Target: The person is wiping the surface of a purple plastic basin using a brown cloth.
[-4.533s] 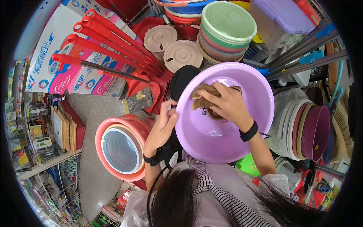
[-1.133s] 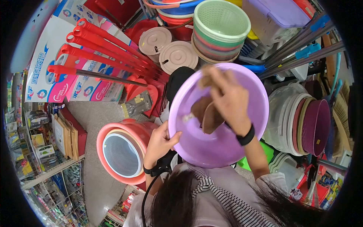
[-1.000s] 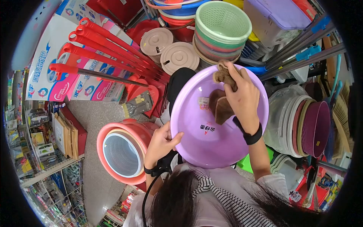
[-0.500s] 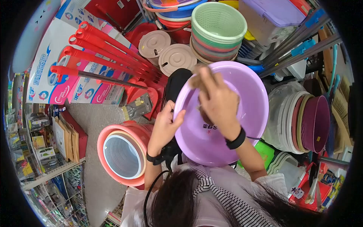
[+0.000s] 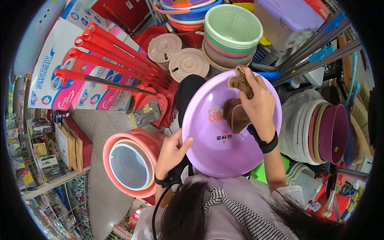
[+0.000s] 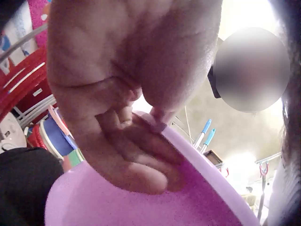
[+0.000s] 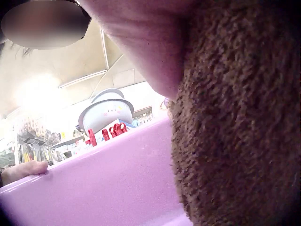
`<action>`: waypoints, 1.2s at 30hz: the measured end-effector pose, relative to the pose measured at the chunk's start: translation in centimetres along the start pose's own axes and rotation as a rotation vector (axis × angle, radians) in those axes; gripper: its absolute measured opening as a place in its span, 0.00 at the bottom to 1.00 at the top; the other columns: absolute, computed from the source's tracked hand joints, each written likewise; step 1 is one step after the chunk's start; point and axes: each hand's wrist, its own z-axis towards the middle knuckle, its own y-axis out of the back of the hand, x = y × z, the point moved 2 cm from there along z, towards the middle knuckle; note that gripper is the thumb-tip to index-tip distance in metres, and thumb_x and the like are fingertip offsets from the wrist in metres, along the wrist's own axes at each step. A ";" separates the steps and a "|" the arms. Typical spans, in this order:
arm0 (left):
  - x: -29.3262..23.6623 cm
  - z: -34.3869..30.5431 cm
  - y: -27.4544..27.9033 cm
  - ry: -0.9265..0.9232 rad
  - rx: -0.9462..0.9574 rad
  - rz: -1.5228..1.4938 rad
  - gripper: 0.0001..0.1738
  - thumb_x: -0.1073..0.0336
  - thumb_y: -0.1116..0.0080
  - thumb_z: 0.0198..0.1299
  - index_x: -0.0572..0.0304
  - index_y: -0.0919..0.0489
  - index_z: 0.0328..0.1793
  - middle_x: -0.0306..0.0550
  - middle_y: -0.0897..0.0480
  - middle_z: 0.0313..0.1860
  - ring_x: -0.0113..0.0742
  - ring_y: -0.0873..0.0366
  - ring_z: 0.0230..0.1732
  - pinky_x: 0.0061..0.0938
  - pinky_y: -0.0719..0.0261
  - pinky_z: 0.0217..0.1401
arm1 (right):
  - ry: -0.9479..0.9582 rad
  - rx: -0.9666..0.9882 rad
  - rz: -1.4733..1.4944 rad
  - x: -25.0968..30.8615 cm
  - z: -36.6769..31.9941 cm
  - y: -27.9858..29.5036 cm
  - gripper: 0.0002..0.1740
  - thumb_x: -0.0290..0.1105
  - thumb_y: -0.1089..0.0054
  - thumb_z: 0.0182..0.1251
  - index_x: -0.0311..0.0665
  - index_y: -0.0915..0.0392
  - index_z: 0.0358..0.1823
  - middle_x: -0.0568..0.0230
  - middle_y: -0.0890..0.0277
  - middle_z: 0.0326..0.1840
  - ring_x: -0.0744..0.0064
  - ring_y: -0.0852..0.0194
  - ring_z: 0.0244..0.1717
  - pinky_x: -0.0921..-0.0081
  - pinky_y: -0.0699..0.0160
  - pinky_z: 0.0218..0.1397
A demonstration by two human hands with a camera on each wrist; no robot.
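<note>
A purple basin point(image 5: 208, 152) stands tilted in front of the person, with printed characters and a sticker inside. The left hand point(image 5: 171, 154) grips its left rim; in the left wrist view the thumb and fingers of that hand point(image 6: 127, 94) lie on either side of the rim point(image 6: 202, 162). The right hand point(image 5: 260, 108) pinches a brown cloth point(image 5: 237, 116) at the basin's upper right, part of it bunched at the fingertips and part hanging inside. Fuzzy cloth point(image 7: 235, 122) fills the right of the right wrist view, hiding the fingertips.
At the left are a red tub point(image 5: 108, 168) holding a grey basket point(image 5: 130, 166), and red-handled poles point(image 5: 108, 48). Lidded pails point(image 5: 188, 64) and green baskets point(image 5: 234, 24) stand behind. Stacked bins point(image 5: 334, 134) and metal poles point(image 5: 320, 60) are at the right.
Over the last half second, the right hand and cloth have moved from the basin's upper left to its upper right. The basin has turned slightly, showing the inside sticker. The left hand still holds the rim.
</note>
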 end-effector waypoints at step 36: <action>-0.3 4.2 1.2 -0.140 -0.026 -0.203 0.11 0.61 0.56 0.73 0.60 0.29 0.47 0.33 0.27 0.26 0.16 0.34 0.23 0.14 0.37 0.24 | 0.005 0.051 0.050 3.0 0.2 -1.4 0.33 0.27 0.36 0.49 0.54 0.28 0.61 0.57 0.30 0.35 0.51 0.24 0.29 0.59 0.25 0.28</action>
